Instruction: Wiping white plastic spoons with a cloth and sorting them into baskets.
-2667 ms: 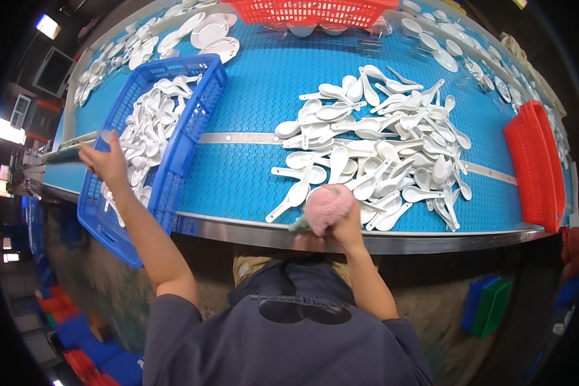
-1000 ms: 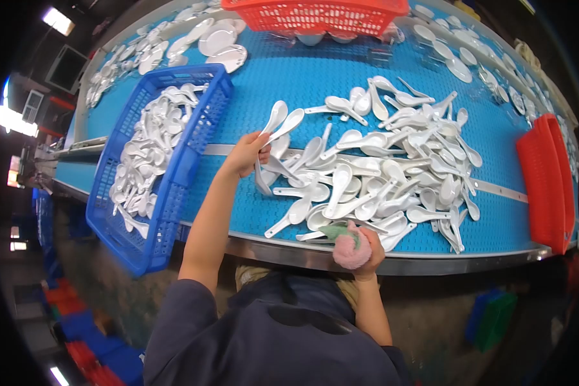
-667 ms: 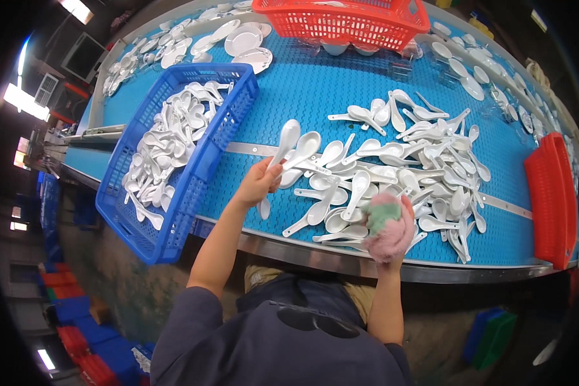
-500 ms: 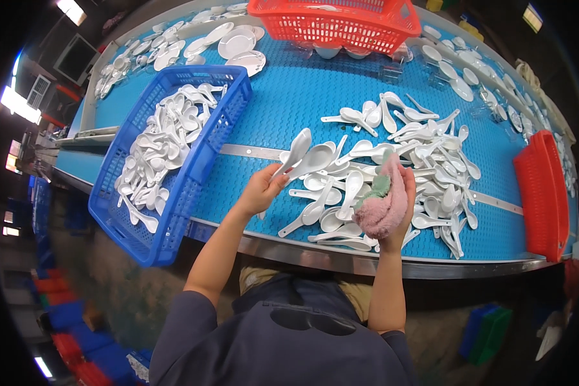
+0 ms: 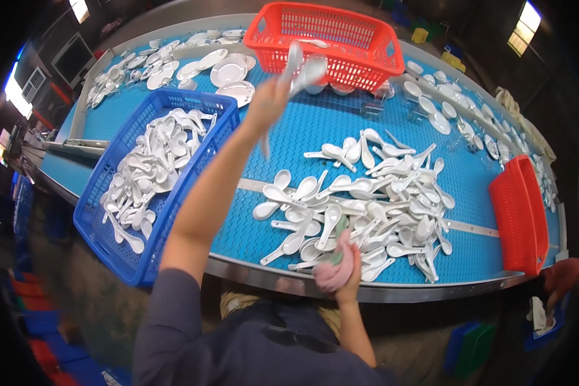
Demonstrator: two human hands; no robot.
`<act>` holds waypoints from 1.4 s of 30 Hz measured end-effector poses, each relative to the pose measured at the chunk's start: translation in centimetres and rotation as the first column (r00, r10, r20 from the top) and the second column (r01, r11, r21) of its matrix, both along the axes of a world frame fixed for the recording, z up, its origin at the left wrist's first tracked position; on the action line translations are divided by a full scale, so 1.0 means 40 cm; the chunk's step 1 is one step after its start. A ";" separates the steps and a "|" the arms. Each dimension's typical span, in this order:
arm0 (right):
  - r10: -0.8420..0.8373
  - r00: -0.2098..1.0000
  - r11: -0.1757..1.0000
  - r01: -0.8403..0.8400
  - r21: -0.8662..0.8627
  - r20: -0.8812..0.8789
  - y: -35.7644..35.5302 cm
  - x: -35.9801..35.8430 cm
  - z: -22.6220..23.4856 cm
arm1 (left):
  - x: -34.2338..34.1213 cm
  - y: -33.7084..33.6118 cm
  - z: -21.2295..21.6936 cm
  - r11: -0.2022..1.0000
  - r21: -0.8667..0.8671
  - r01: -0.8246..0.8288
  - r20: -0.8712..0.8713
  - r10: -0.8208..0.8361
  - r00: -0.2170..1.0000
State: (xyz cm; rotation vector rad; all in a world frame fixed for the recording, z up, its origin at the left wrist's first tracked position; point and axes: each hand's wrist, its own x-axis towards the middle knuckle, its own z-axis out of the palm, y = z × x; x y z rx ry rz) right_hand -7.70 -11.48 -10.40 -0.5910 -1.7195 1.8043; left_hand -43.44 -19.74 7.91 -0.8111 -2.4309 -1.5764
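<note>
My left hand (image 5: pixel 269 106) is raised over the far part of the blue conveyor belt, closed on white soup spoons (image 5: pixel 310 72). Two bowls point up and away, and a handle sticks out below the fist; motion blurs them. Near the belt's front edge, my right hand (image 5: pixel 350 278) grips a pink and green cloth (image 5: pixel 333 273). Beyond that cloth spreads a loose pile of white spoons (image 5: pixel 373 206), heaped at mixed angles. Left of the pile stands a blue plastic basket (image 5: pixel 196 170) holding many more white spoons (image 5: pixel 151 157).
A red basket (image 5: pixel 334 63) stands at the belt's far side, a white piece inside. White plates (image 5: pixel 228 71) lie to its left, and oval dishes (image 5: pixel 439 122) to its right. Another red basket (image 5: pixel 520 219) stands tilted at the right. A metal edge (image 5: pixel 289 283) borders the near side.
My left hand has swung up and away with the spoons, from beside the pile to near the far red basket. My right hand with the cloth has come lower, toward the front edge.
</note>
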 end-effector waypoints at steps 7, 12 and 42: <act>-0.088 0.996 0.778 0.064 0.625 0.008 -0.012 -0.009 0.045 | -0.243 0.175 0.082 0.983 -0.108 -0.146 -0.366 0.097 0.925; 0.009 0.994 0.892 -0.057 0.449 0.108 0.018 0.000 0.042 | 0.068 0.037 -0.084 0.914 -0.378 -0.148 -0.440 -0.037 0.897; 0.009 0.951 0.995 -0.038 -0.091 -0.308 0.189 -0.239 0.251 | 0.310 -0.255 -0.184 0.679 0.733 -0.039 0.604 -0.625 0.495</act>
